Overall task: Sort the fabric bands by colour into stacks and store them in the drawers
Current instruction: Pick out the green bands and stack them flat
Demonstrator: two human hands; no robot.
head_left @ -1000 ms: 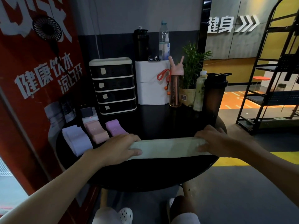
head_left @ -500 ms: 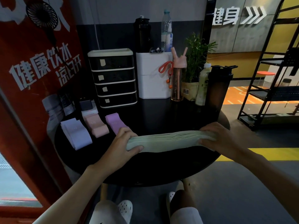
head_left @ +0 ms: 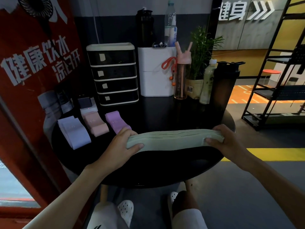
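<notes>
Head: flat, layered pale-green fabric bands (head_left: 175,140)

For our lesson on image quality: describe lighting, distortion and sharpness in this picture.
Head view: dim light, the black table and drawer unit lose detail; the floor behind the rack is brighter; the wide lens bows the rack and red poster; the green bands in the left hand and right hand look sharp.
</notes>
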